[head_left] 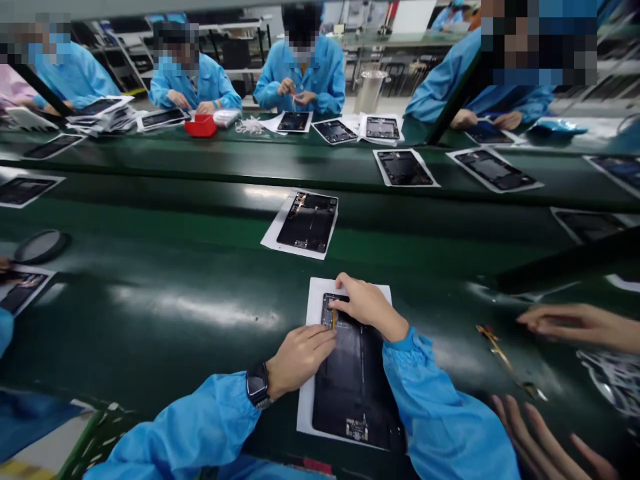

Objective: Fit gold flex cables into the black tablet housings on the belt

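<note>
Green, glossy conveyor surface (165,293) carrying an opened tablet (350,373) that lies back-side up on a white sheet (314,300), close to the near edge. Internal detail of the tablet is dark and hard to make out; its lower right corner is hidden by the right sleeve (440,420), and only a small circuit board shows at its lower end. Right hand (367,305) rests on the upper end of the tablet, fingers narrow and curled, pinching a small orange-yellow strip (333,319) at the upper left corner. Left hand (300,357), with a wristwatch (258,385), lies on the left edge of the tablet, fingers loosely closed, tips touching the frame just below the strip; whether they grip anything cannot be told. Left of the sheet, the surface is bare; beyond it lies a second opened tablet (309,222) on its own sheet, well apart. At the right, a co-worker's hands (575,325) are cut off by the frame, near a thin gold flex cable (500,353) lying on the surface. Far-side workers in blue coats are partly blurred.
</note>
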Motion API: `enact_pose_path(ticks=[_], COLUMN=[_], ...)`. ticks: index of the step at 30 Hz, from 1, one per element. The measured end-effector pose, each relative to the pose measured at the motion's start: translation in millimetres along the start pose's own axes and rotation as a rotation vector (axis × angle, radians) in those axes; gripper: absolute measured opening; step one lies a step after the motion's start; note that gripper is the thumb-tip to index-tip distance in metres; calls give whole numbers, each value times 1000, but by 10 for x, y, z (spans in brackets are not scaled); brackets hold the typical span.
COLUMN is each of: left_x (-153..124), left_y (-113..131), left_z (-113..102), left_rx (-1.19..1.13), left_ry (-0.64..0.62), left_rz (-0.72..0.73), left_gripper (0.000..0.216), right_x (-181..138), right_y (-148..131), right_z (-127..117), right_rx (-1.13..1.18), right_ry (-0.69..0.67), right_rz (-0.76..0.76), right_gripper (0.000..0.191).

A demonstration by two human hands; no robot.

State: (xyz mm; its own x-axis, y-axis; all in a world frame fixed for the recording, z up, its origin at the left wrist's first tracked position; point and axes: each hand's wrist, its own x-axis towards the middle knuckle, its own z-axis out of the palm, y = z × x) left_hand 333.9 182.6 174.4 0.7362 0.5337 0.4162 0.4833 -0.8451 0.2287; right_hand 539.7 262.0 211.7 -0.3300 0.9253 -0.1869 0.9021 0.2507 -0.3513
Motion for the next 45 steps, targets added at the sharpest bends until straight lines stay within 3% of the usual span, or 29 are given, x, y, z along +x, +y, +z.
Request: enact_pose_path(ticks=[9, 28, 33, 37, 41, 45], left_x=[74, 60, 90, 106, 84, 66], left_y=[14, 33, 58, 31, -4, 15], left_z=[-145, -104, -137, -196, -234, -251], left_rx=[55, 87, 99, 8, -52, -47], left_ry=[-77, -57, -110, -164, -203, -275], left_rz=[51, 77, 77, 35, -2, 23], left_gripper=[27, 22, 21, 31, 34, 32], right_x=[13, 14, -7, -92, -265, -542], right_y=[28, 20, 2, 34, 56, 15], right_z=[-11, -20, -54, -171, -399, -714], right_rx=[33, 28, 23, 115, 206, 333], right_ry=[1, 10, 8, 2, 5, 55], right_rz=[12, 14, 20, -17, -57, -41], right_gripper=[35, 35, 34, 12, 27, 17])
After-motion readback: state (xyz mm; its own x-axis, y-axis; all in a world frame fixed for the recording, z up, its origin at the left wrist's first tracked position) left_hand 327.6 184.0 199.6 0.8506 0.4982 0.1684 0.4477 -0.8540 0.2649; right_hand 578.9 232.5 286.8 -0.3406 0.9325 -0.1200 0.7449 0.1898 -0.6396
